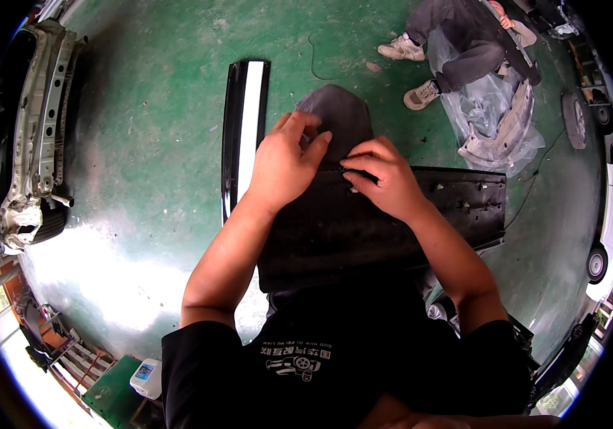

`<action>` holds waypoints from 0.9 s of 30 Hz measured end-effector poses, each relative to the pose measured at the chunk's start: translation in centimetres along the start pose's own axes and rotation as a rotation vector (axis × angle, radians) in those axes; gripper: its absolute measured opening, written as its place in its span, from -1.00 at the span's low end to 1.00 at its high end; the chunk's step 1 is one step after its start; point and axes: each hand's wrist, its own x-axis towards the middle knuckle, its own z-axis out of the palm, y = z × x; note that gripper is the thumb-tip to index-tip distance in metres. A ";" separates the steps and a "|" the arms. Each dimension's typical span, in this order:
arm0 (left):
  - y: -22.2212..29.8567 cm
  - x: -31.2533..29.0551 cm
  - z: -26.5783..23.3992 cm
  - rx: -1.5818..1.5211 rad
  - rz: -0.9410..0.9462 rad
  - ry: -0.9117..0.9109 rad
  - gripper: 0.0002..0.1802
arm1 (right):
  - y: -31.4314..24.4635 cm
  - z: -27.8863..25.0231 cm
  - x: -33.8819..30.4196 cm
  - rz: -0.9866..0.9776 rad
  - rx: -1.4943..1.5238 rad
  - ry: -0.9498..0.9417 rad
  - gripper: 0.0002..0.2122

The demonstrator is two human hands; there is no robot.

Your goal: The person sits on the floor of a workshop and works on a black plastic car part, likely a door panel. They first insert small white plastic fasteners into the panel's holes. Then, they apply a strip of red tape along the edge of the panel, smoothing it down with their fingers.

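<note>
A long black plastic trim panel (335, 229) lies across my lap, its ribbed side with small clips and tabs facing up. My right hand (385, 179) is at the panel's far edge, thumb and fingers closed in a pinch around something small that I cannot make out. To its left, my left hand (288, 157) is held over my grey-trousered knee (339, 114), near the same edge. Its fingers are curled, with a gap between thumb and fingertips, and nothing shows in that gap.
A black trim strip with a white band (249, 114) lies on the green floor (156, 107) to the left. A stripped car body section (42, 129) stands far left. At upper right a person (456, 43) sits beside plastic sheeting (481, 107) and a curved part (506, 143).
</note>
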 end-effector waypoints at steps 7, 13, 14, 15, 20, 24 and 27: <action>-0.1 0.0 0.0 -0.002 0.011 -0.015 -0.78 | -1.0 1.0 -0.6 -0.109 -0.214 0.088 -0.83; -0.2 -0.2 0.1 0.004 0.022 -0.023 -0.77 | -1.8 1.2 0.1 -0.092 -0.273 0.001 -0.83; -0.2 -0.3 0.2 0.015 0.021 -0.027 -0.76 | -2.0 1.0 0.2 -0.068 -0.291 -0.042 -0.84; -0.2 -0.3 0.3 0.026 0.019 -0.031 -0.76 | -2.2 0.9 0.4 -0.044 -0.308 -0.085 -0.85; -0.4 -0.4 0.4 0.075 0.042 -0.032 -0.74 | -1.4 -0.4 2.0 -0.008 -0.232 -0.305 -0.88; -0.3 -0.4 0.4 0.079 0.031 -0.035 -0.74 | -0.7 -0.3 1.8 -0.110 -0.294 -0.330 -0.84; -0.2 -0.6 0.3 0.063 0.022 -0.030 -0.74 | -0.8 -0.5 1.6 -0.191 -0.323 -0.302 -0.80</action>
